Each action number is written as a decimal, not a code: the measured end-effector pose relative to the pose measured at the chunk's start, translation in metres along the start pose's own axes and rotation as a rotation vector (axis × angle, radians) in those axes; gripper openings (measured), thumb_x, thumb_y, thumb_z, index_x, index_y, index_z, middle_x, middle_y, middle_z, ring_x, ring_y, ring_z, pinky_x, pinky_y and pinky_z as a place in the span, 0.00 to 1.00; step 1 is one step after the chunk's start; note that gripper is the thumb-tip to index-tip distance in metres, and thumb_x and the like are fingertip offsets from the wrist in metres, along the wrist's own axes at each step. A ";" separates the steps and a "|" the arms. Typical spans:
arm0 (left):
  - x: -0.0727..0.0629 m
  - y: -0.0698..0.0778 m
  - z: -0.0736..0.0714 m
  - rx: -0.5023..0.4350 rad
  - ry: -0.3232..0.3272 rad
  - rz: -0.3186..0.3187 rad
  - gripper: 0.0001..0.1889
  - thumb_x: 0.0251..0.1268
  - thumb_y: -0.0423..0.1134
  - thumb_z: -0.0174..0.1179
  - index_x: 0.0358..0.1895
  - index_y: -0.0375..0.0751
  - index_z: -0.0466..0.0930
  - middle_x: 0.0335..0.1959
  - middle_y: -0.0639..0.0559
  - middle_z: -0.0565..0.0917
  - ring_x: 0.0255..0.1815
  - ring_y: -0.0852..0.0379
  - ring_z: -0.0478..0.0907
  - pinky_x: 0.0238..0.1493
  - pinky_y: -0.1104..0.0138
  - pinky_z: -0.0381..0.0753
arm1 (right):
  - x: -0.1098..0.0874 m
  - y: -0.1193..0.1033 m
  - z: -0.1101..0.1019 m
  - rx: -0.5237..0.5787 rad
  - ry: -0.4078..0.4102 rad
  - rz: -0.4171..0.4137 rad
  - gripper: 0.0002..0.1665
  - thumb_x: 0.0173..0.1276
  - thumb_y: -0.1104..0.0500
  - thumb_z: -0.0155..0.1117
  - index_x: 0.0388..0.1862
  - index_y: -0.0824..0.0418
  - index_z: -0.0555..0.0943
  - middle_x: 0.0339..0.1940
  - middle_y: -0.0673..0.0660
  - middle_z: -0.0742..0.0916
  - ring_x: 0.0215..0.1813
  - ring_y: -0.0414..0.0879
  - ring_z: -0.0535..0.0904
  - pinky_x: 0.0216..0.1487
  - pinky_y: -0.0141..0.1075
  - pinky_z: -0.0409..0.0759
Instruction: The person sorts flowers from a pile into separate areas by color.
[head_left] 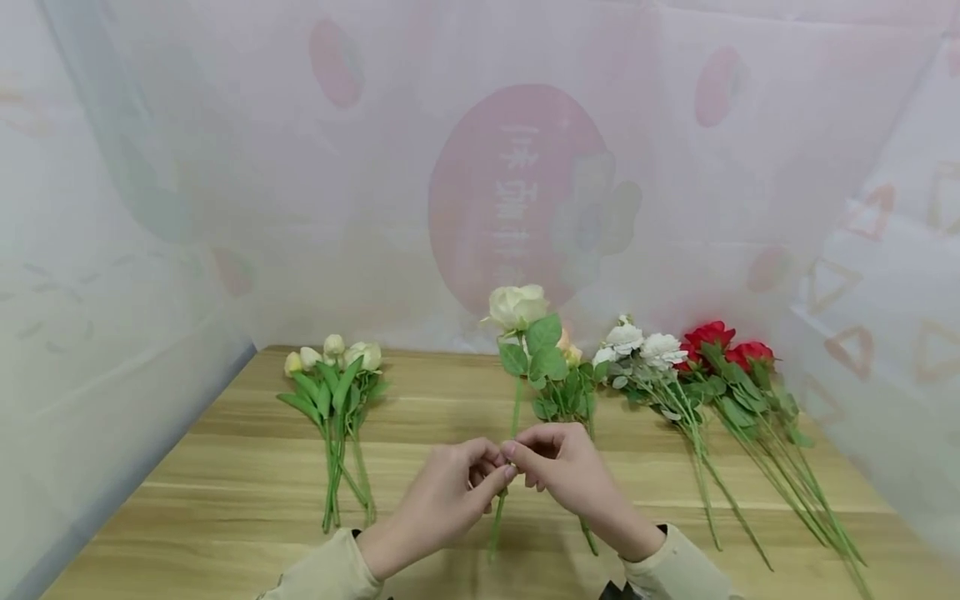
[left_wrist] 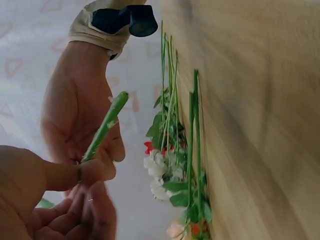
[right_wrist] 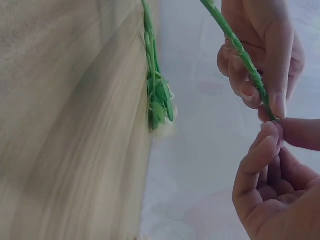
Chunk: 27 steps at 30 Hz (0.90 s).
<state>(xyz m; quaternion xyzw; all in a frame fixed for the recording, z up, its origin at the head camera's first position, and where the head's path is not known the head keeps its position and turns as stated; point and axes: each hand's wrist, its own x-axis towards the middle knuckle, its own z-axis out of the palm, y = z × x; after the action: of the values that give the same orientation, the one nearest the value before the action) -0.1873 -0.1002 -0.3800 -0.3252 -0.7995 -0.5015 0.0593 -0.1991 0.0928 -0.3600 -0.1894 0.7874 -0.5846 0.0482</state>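
Observation:
A cream-white rose (head_left: 517,308) with green leaves stands upright above the table, its bloom at the top. My left hand (head_left: 453,492) pinches its stem between thumb and fingers. Just above that grip, the thumb and index finger of my right hand (head_left: 573,471) pinch the same stem, and the two hands touch or nearly touch. Below the hands the bare stem end (left_wrist: 110,117) sticks out, rough with small pale flecks. In the right wrist view the stem (right_wrist: 240,47) also looks rough, and fingertips hide part of it.
Pale tulips and a cream bloom (head_left: 333,358) lie at the left of the wooden table (head_left: 240,467). Behind my right hand lies a peach flower (head_left: 570,350). White flowers (head_left: 645,346) and red roses (head_left: 708,337) lie at the right. Printed cloth (head_left: 390,183) hangs around the table.

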 end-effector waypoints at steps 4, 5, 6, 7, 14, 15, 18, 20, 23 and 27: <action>-0.004 -0.001 -0.014 0.117 -0.091 -0.070 0.08 0.72 0.40 0.60 0.33 0.43 0.82 0.23 0.62 0.80 0.20 0.67 0.75 0.23 0.70 0.77 | 0.014 0.004 0.001 -0.079 0.032 -0.002 0.11 0.70 0.56 0.66 0.35 0.63 0.87 0.23 0.56 0.84 0.24 0.52 0.78 0.24 0.37 0.77; -0.006 -0.001 -0.018 0.160 -0.119 -0.087 0.08 0.71 0.40 0.61 0.32 0.44 0.81 0.23 0.63 0.79 0.20 0.68 0.75 0.24 0.70 0.77 | 0.020 0.006 0.001 -0.096 0.041 0.010 0.11 0.70 0.57 0.66 0.32 0.64 0.87 0.22 0.56 0.83 0.24 0.53 0.78 0.23 0.38 0.77; -0.008 -0.001 -0.023 0.199 -0.149 -0.109 0.08 0.71 0.41 0.61 0.31 0.45 0.81 0.22 0.64 0.78 0.20 0.68 0.74 0.24 0.70 0.76 | 0.026 0.007 0.001 -0.110 0.049 0.026 0.11 0.71 0.59 0.65 0.30 0.64 0.86 0.20 0.56 0.82 0.23 0.54 0.78 0.23 0.38 0.77; -0.011 -0.001 -0.028 0.236 -0.172 -0.129 0.08 0.71 0.41 0.61 0.30 0.46 0.81 0.21 0.65 0.77 0.19 0.68 0.73 0.23 0.70 0.75 | 0.033 0.009 0.001 -0.118 0.054 0.049 0.12 0.71 0.60 0.65 0.28 0.64 0.86 0.19 0.56 0.82 0.23 0.53 0.77 0.23 0.39 0.76; -0.025 0.001 -0.054 0.370 -0.216 -0.198 0.11 0.70 0.42 0.61 0.26 0.49 0.80 0.17 0.65 0.74 0.15 0.66 0.68 0.17 0.69 0.70 | 0.078 0.023 0.004 -0.155 -0.025 0.229 0.20 0.73 0.64 0.59 0.18 0.67 0.79 0.17 0.60 0.79 0.18 0.43 0.70 0.22 0.35 0.69; -0.026 0.001 -0.055 0.384 -0.209 -0.198 0.11 0.69 0.42 0.61 0.26 0.49 0.79 0.17 0.65 0.74 0.15 0.66 0.68 0.17 0.69 0.70 | 0.083 0.025 0.004 -0.160 -0.039 0.244 0.22 0.73 0.65 0.58 0.16 0.66 0.77 0.17 0.61 0.79 0.18 0.43 0.69 0.21 0.35 0.68; -0.028 0.000 -0.060 0.414 -0.198 -0.194 0.11 0.69 0.42 0.62 0.25 0.50 0.78 0.16 0.65 0.73 0.15 0.67 0.67 0.18 0.69 0.70 | 0.094 0.028 0.006 -0.182 -0.071 0.285 0.24 0.73 0.66 0.57 0.12 0.63 0.73 0.16 0.62 0.79 0.15 0.44 0.68 0.19 0.35 0.65; -0.029 -0.002 -0.062 0.424 -0.200 -0.191 0.12 0.69 0.42 0.62 0.24 0.50 0.78 0.16 0.65 0.73 0.15 0.67 0.66 0.18 0.69 0.69 | 0.100 0.030 0.007 -0.198 -0.085 0.317 0.25 0.72 0.67 0.57 0.12 0.63 0.73 0.15 0.61 0.79 0.14 0.43 0.67 0.19 0.36 0.63; -0.030 -0.004 -0.066 0.426 -0.212 -0.189 0.13 0.69 0.42 0.62 0.23 0.51 0.77 0.15 0.64 0.72 0.14 0.67 0.65 0.17 0.69 0.68 | 0.108 0.031 0.008 -0.205 -0.101 0.367 0.21 0.70 0.68 0.57 0.15 0.66 0.77 0.13 0.59 0.78 0.14 0.44 0.67 0.18 0.37 0.61; -0.031 -0.005 -0.068 0.420 -0.230 -0.194 0.15 0.69 0.44 0.61 0.22 0.51 0.76 0.13 0.64 0.71 0.12 0.68 0.63 0.16 0.69 0.66 | 0.116 0.032 0.008 -0.210 -0.115 0.436 0.14 0.69 0.68 0.59 0.25 0.74 0.82 0.14 0.58 0.78 0.14 0.44 0.67 0.18 0.37 0.61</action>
<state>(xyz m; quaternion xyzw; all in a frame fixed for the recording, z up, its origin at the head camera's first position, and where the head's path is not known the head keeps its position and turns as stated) -0.1816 -0.1733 -0.3634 -0.2826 -0.9151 -0.2873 -0.0142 -0.3118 0.0521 -0.3753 -0.0519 0.8622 -0.4635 0.1978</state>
